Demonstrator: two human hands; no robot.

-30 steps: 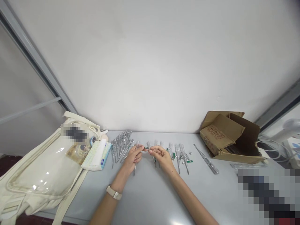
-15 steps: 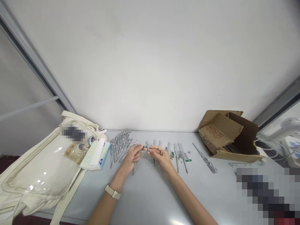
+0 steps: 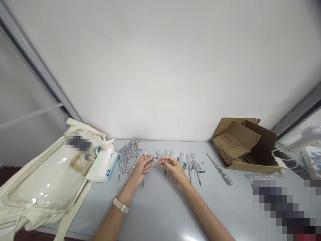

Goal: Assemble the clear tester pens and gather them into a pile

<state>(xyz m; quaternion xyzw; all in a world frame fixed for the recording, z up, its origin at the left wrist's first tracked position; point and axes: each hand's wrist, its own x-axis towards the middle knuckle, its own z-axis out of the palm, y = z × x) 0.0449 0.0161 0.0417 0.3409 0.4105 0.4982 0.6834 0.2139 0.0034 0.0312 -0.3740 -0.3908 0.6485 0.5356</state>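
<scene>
Grey tabletop [image 3: 152, 209] runs under both hands: the left hand's [image 3: 143, 169] fingers clamp a clear tester screwdriver [image 3: 143, 182], and the right hand's [image 3: 174, 168] fingertips [image 3: 162, 161] pinch a small green part [image 3: 156, 157] just beside them. More screwdrivers lie heaped [image 3: 129, 159] left of the left fingers and in a row [image 3: 191, 165] right of the right fingers, with a cardboard box [image 3: 240, 147] farther right.

A smooth white painted wall [image 3: 160, 67] fills twelve o'clock, met at ten o'clock by a long grey metal frame [image 3: 32, 62]. A pale grey tabletop [image 3: 160, 214] spans six o'clock, with dark reddish flooring [image 3: 7, 175] at eight o'clock.
</scene>
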